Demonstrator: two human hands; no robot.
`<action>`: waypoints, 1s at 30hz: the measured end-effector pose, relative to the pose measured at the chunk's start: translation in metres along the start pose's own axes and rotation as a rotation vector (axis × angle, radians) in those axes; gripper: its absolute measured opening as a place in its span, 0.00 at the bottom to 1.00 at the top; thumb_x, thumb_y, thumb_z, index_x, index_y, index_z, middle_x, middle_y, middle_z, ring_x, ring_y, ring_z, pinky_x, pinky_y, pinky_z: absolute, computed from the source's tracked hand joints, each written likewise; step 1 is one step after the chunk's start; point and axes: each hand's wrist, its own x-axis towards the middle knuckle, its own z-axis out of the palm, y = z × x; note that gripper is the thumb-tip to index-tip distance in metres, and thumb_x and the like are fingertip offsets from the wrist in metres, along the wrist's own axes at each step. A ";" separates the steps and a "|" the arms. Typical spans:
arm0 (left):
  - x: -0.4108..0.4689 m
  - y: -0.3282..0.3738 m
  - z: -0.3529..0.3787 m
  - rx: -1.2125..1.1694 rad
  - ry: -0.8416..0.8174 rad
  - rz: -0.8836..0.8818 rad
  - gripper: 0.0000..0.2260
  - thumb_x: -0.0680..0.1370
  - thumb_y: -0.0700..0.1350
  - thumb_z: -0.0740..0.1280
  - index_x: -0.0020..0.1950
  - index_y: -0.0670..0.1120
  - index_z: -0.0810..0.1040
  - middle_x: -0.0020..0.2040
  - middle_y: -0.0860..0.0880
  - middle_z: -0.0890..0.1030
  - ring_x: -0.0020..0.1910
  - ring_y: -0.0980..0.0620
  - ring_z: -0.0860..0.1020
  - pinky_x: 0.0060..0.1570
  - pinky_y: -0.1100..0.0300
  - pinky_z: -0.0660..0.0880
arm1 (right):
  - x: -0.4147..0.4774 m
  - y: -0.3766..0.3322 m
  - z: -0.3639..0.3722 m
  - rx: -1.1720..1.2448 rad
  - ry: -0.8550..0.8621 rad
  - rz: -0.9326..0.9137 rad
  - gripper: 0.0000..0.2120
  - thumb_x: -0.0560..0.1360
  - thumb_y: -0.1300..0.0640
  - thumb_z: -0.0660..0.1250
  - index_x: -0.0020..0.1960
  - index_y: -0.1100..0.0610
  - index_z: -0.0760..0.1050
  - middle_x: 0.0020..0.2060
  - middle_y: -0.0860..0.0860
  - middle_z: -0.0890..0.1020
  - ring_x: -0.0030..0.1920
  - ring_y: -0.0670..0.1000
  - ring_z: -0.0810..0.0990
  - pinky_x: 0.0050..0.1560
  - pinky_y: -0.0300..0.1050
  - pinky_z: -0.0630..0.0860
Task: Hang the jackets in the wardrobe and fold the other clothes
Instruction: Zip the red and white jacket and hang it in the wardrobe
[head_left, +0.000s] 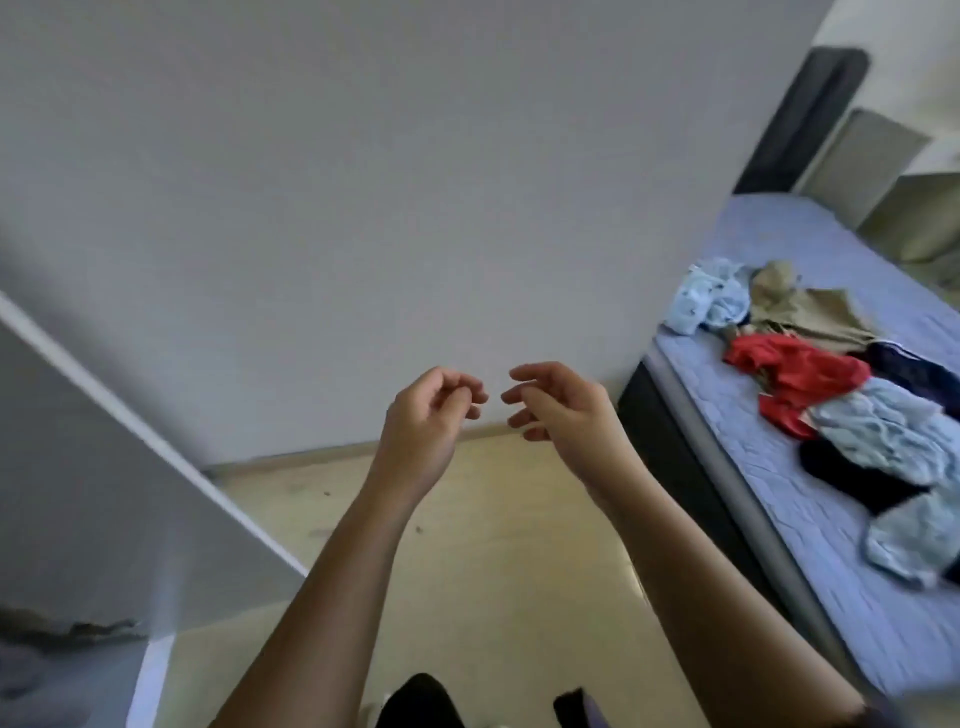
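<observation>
Both my hands are raised in front of me over the floor, holding nothing. My left hand (428, 410) has its fingers loosely curled. My right hand (558, 402) has its fingers apart and slightly bent. Their fingertips are close but do not touch. To the right, a bed (727, 395) with a lilac mattress carries a loose pile of clothes: a light blue garment (709, 296), a beige garment (810, 306), a red garment (795, 371), a dark navy one (914, 371), a pale blue one (893, 431) and a black one (857, 478). A white wardrobe panel (104, 467) stands at the left.
A plain grey wall (363, 208) fills the view ahead. Pale wooden floor (493, 545) lies between the wardrobe and the bed. The bed has a dark headboard (805, 119). A pale cabinet (878, 161) stands beyond it.
</observation>
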 end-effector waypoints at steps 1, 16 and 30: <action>0.012 0.003 0.026 0.003 -0.073 0.012 0.09 0.79 0.39 0.60 0.46 0.49 0.79 0.43 0.53 0.84 0.42 0.56 0.82 0.40 0.68 0.74 | 0.002 0.007 -0.025 0.029 0.074 0.018 0.11 0.78 0.64 0.60 0.52 0.52 0.77 0.43 0.49 0.84 0.37 0.45 0.82 0.37 0.39 0.78; 0.233 0.030 0.357 0.021 -0.835 0.085 0.09 0.80 0.39 0.60 0.46 0.47 0.79 0.41 0.52 0.84 0.41 0.55 0.82 0.42 0.65 0.75 | 0.118 0.084 -0.301 0.247 0.844 0.261 0.10 0.80 0.65 0.59 0.49 0.56 0.77 0.41 0.51 0.83 0.37 0.47 0.81 0.40 0.41 0.78; 0.347 0.030 0.617 0.133 -1.223 0.099 0.10 0.79 0.36 0.60 0.45 0.47 0.78 0.39 0.50 0.84 0.39 0.54 0.82 0.37 0.69 0.73 | 0.168 0.179 -0.474 0.425 1.159 0.423 0.10 0.80 0.65 0.58 0.50 0.58 0.77 0.42 0.52 0.83 0.38 0.49 0.80 0.40 0.44 0.77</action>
